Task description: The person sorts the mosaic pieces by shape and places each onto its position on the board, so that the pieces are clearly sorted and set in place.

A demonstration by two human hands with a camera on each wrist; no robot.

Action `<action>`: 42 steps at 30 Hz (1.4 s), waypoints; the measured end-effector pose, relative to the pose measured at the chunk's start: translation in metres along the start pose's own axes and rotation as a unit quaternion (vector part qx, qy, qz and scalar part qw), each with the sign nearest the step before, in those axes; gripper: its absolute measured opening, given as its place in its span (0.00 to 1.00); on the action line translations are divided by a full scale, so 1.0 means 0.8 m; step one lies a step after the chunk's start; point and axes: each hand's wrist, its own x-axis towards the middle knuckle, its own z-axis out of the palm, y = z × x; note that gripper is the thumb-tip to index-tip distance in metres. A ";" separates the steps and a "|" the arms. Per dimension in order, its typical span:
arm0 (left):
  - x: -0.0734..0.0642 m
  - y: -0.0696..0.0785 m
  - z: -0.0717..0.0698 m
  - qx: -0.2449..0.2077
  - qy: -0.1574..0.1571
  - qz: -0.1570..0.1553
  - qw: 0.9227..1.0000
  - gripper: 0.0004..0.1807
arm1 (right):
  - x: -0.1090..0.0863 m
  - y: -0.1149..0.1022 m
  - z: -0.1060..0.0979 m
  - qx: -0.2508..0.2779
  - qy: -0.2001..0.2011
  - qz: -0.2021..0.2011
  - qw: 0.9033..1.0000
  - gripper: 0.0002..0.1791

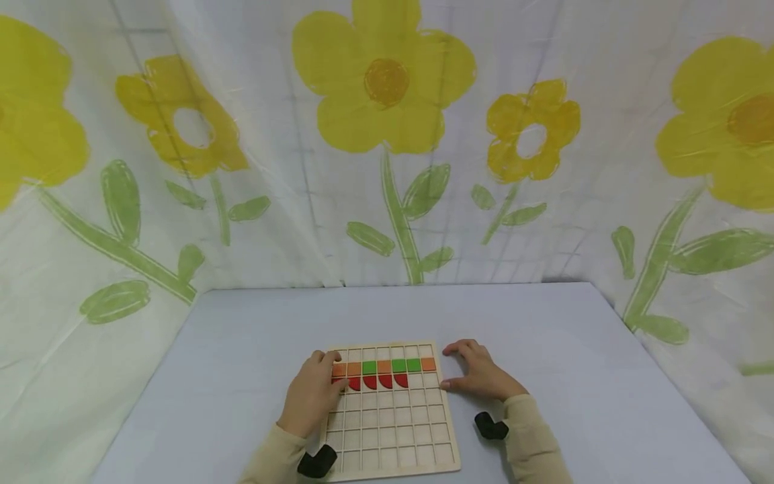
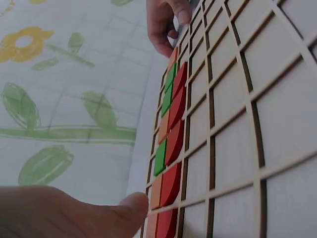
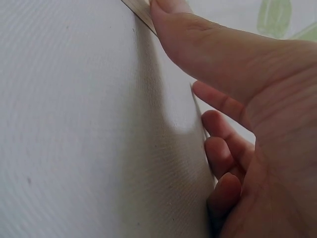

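A square wooden grid board (image 1: 392, 437) lies flat on the table. Along its second row from the far side sits a line of orange squares (image 1: 384, 367) and green squares (image 1: 414, 365). Red quarter-circle pieces (image 1: 385, 382) fill much of the row below. At the board's left edge is my left hand (image 1: 311, 393), its thumb and index finger spread over the left ends of these rows and partly hiding the pieces. My right hand (image 1: 482, 373) rests by the right edge, thumb tip at the rim, the other fingers loosely bent on the table. Neither hand visibly lifts a piece.
A pale cloth-covered table (image 1: 242, 349) surrounds the board. Behind it hangs a white curtain (image 1: 254, 101) printed with yellow flowers. Black wrist devices show near the left sleeve (image 1: 275, 457) and the right sleeve (image 1: 535, 444).
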 end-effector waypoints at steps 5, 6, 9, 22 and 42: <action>-0.012 -0.019 -0.011 0.042 -0.001 -0.031 0.999 0.25 | 0.001 0.000 0.003 -0.002 0.004 0.001 1.000 0.35; -0.015 -0.021 -0.011 0.047 0.000 -0.030 0.998 0.25 | 0.001 0.001 0.003 -0.003 0.004 0.000 1.000 0.35; -0.019 -0.025 -0.012 0.062 0.002 -0.026 0.998 0.22 | 0.001 0.002 0.003 -0.006 0.007 -0.004 1.000 0.35; -0.015 -0.048 -0.004 0.044 0.002 -0.046 0.998 0.14 | 0.000 0.001 0.003 0.002 0.007 -0.007 1.000 0.35; -0.002 -0.018 -0.020 0.007 0.065 0.035 0.997 0.16 | -0.001 0.004 0.001 0.004 -0.001 -0.001 1.000 0.35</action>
